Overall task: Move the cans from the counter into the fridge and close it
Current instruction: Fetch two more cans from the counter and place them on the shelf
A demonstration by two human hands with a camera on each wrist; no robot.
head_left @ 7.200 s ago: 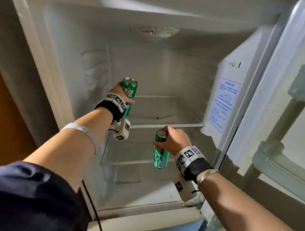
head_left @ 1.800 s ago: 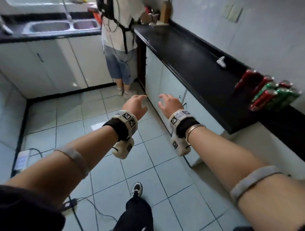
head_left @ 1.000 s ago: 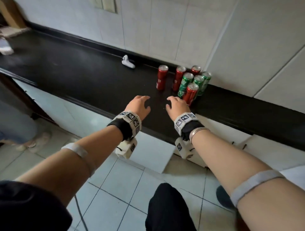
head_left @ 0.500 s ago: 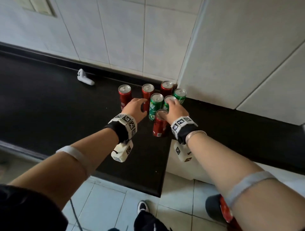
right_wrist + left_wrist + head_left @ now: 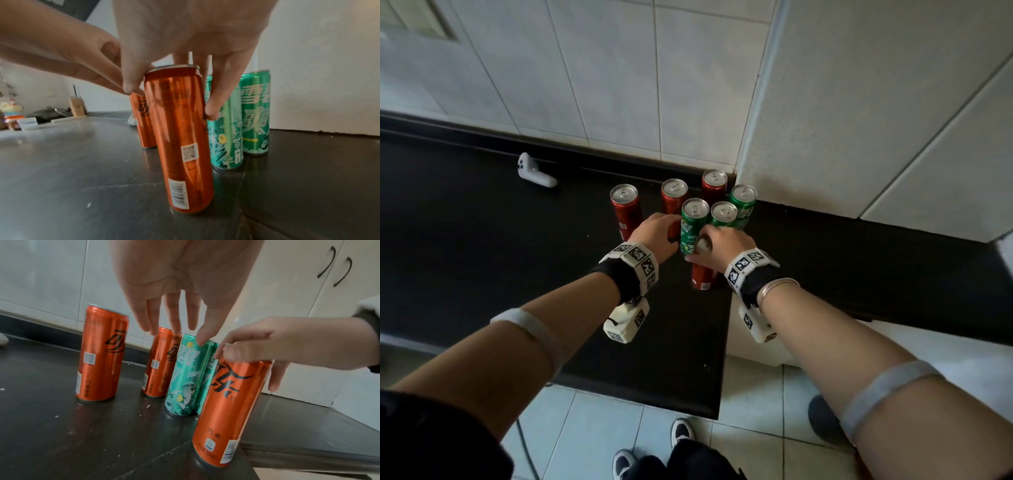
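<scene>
At the upper left of the head view a small white gadget [image 5: 534, 171] lies on the black worktop [image 5: 482, 267], close to the tiled wall [image 5: 619, 68]. To its right stand seven slim cans, all upright. Farthest left is a lone red can [image 5: 625, 209], apart from the others. Next comes the left hand [image 5: 655, 234], its grip spread with the fingers straight and pointing down over the second red can [image 5: 674, 197] and the front green can [image 5: 692, 222]; from the left wrist view the fingertips [image 5: 151, 327] seem just short of the can tops, though contact is hard to judge. Behind, near the wall corner, stand a third red can [image 5: 714, 185] and two more green cans [image 5: 723, 214] [image 5: 743, 205] (packed close together). In the centre of the frame the right hand [image 5: 717, 248] pinches the nearest red can [image 5: 180, 138] by its top, thumb on one side and fingers on the other, while its base rests on the worktop near the front edge. Below, pale floor tiles [image 5: 753, 445] and shoes [image 5: 681, 433] show.
</scene>
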